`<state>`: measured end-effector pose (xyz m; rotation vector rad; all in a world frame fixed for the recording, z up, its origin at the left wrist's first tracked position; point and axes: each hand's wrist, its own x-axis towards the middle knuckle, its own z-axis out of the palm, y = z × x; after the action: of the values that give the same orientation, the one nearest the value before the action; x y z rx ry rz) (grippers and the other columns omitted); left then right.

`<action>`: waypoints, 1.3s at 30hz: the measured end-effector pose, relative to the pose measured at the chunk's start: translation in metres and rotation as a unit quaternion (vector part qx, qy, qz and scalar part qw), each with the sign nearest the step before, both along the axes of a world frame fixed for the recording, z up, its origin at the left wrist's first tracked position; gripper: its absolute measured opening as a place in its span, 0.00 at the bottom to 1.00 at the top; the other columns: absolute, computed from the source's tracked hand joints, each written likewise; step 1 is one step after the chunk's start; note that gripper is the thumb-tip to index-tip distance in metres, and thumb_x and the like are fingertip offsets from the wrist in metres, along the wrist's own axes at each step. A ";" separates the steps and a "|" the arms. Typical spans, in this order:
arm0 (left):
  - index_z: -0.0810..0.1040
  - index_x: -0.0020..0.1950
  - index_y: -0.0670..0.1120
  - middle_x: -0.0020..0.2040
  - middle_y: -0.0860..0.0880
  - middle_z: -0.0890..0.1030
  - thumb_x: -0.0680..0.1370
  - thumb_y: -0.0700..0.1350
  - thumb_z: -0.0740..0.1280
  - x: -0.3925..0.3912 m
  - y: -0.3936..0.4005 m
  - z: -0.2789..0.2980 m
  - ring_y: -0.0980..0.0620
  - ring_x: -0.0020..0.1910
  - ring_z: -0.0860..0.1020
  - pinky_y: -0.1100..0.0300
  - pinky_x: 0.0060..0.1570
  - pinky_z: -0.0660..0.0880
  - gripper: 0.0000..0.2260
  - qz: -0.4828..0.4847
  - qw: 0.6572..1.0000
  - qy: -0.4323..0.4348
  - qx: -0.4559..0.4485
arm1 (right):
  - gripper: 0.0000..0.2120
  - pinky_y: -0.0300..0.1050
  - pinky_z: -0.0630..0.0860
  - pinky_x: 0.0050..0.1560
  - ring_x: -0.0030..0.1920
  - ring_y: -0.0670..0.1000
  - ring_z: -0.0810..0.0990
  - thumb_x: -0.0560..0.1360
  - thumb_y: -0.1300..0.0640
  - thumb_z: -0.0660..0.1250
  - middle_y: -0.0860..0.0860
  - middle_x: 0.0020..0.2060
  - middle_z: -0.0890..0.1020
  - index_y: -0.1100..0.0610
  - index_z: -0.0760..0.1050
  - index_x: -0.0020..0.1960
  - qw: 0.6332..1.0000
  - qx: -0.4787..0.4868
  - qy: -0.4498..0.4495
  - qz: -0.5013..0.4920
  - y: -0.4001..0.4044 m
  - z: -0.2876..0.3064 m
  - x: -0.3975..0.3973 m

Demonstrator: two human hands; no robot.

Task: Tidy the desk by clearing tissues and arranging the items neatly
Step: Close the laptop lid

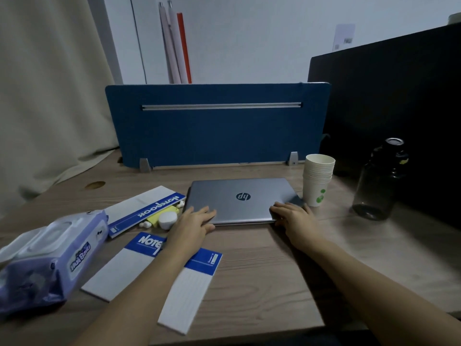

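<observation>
Wet-wipe pack (47,258), one, lies at the worktop's (262,265) left edge. Two notebooks (139,211) (both blue-banded), one closed laptop (239,199), one cup stack (318,181), one dark bottle (380,181). Left hand (193,224) and right hand (291,216) press flat, fingers spread, on the laptop's near corners.

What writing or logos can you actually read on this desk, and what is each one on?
"hp": logo on the closed laptop lid.
"NOTEBOOK": blue band of the far notebook.
"NOTE", the rest hidden by the forearm: near notebook.
Wet-wipes pack: brand lettering too blurred to read.
Wall label: too small.
</observation>
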<state>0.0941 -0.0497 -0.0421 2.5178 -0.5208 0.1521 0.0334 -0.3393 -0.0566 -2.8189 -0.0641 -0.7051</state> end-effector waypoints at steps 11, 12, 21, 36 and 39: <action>0.69 0.73 0.58 0.76 0.57 0.66 0.81 0.45 0.64 0.080 -0.028 -0.016 0.47 0.78 0.55 0.42 0.75 0.55 0.21 0.033 0.999 -0.036 -0.018 | 0.17 0.53 0.64 0.62 0.53 0.47 0.72 0.70 0.69 0.60 0.41 0.45 0.75 0.46 0.68 0.46 0.999 -0.028 0.019 -0.003 -0.009 0.004 0.080; 0.69 0.73 0.58 0.76 0.57 0.66 0.81 0.45 0.64 0.086 -0.030 -0.017 0.47 0.78 0.55 0.43 0.75 0.54 0.21 0.036 0.998 -0.038 -0.019 | 0.16 0.52 0.64 0.61 0.53 0.47 0.72 0.71 0.68 0.59 0.41 0.46 0.75 0.46 0.69 0.46 0.999 -0.026 0.019 -0.003 -0.010 0.005 0.087; 0.67 0.75 0.56 0.77 0.54 0.65 0.81 0.42 0.64 0.130 -0.047 -0.018 0.45 0.78 0.56 0.45 0.76 0.52 0.23 0.049 0.996 -0.068 0.026 | 0.17 0.51 0.65 0.56 0.50 0.50 0.72 0.72 0.69 0.60 0.44 0.44 0.75 0.46 0.67 0.44 0.999 -0.046 0.004 -0.016 -0.017 0.005 0.131; 0.61 0.78 0.54 0.80 0.50 0.58 0.83 0.54 0.57 0.070 -0.059 -0.014 0.45 0.78 0.55 0.47 0.73 0.58 0.23 0.035 0.993 -0.046 0.102 | 0.24 0.56 0.57 0.75 0.77 0.61 0.54 0.82 0.54 0.55 0.57 0.77 0.60 0.55 0.59 0.77 0.993 0.015 0.115 -0.004 -0.015 -0.011 0.082; 0.73 0.69 0.52 0.72 0.48 0.71 0.82 0.54 0.56 0.037 -0.059 -0.010 0.46 0.68 0.70 0.50 0.64 0.68 0.17 0.016 0.994 -0.043 0.096 | 0.24 0.53 0.54 0.76 0.77 0.60 0.54 0.82 0.54 0.56 0.58 0.77 0.59 0.55 0.59 0.77 0.994 0.025 0.110 -0.007 -0.009 -0.007 0.051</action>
<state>0.1310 -0.1083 -0.0525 2.7187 -0.5519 0.2324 0.0842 -0.3484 -0.0639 -2.8311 0.0106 -0.3889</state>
